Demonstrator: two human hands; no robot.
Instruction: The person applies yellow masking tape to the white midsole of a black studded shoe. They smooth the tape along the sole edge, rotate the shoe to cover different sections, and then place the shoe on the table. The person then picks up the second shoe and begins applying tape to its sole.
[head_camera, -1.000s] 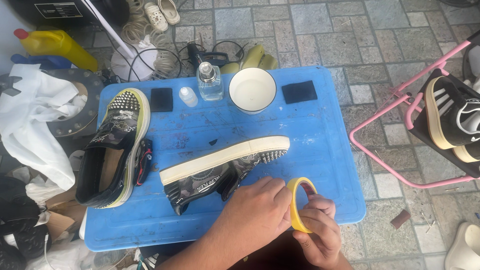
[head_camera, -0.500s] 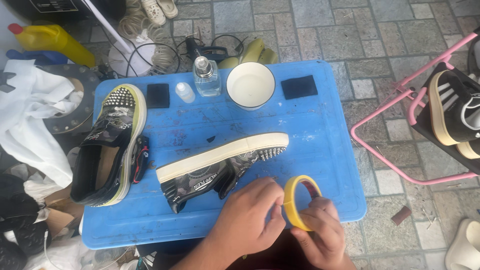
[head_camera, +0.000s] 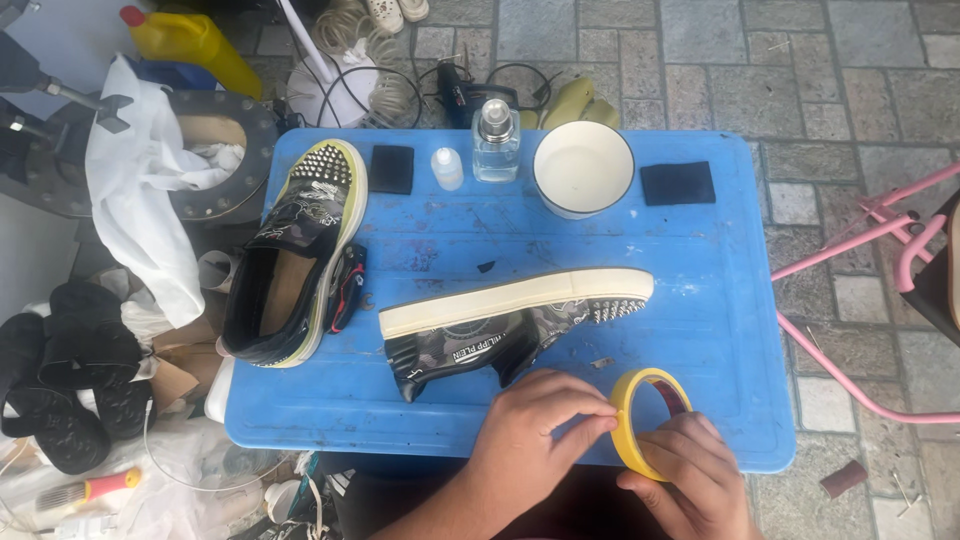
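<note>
While the right hand (head_camera: 690, 470) goes on gripping the yellow ring-shaped roll of masking tape (head_camera: 650, 420) at the blue plastic worktop's (head_camera: 720, 300) near edge, left-hand fingers (head_camera: 590, 425) now pinch its rim, apparently seeking the tape's end; the black studded sneaker (head_camera: 510, 325) remains on its side just behind.

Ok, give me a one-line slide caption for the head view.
Both hands, left and right, hold a yellow tape roll at the blue table's near edge, beside a studded shoe on its side.
</note>
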